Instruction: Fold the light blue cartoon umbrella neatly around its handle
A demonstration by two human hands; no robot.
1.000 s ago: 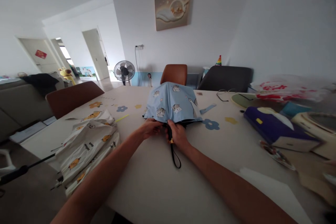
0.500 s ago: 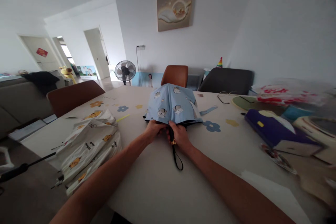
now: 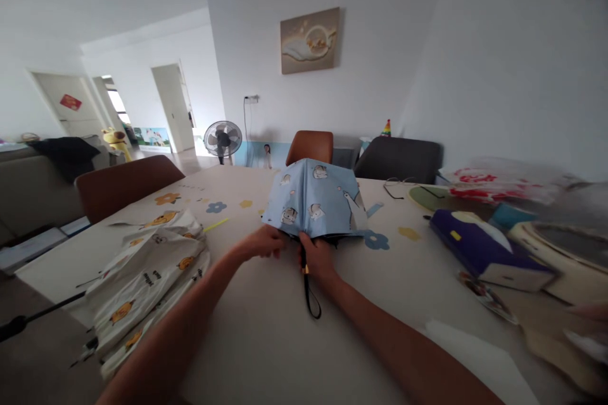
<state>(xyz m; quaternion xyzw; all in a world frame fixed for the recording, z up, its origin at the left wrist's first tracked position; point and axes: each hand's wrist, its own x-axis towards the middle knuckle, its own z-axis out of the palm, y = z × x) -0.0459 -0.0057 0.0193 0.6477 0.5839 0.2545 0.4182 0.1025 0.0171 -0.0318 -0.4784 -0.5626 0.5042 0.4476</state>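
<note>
A light blue folding umbrella (image 3: 316, 199) with cartoon prints lies on the table (image 3: 266, 342), its canopy bunched towards the far side. My left hand (image 3: 263, 242) pinches the near edge of the canopy at its left. My right hand (image 3: 315, 256) is closed round the umbrella's black handle, and the black wrist strap (image 3: 311, 300) trails from it onto the table.
A white umbrella with orange prints (image 3: 147, 272) lies at the table's left. At the right sit a purple tissue box (image 3: 479, 250), glasses (image 3: 399, 186), a plastic bag (image 3: 503, 177) and clutter. Brown chairs (image 3: 126, 180) stand left and behind; a fan (image 3: 222, 138) is further back.
The umbrella's canopy has tipped up a little and its near edge is gathered closer to my hands. The camera has dipped and shifted slightly.
</note>
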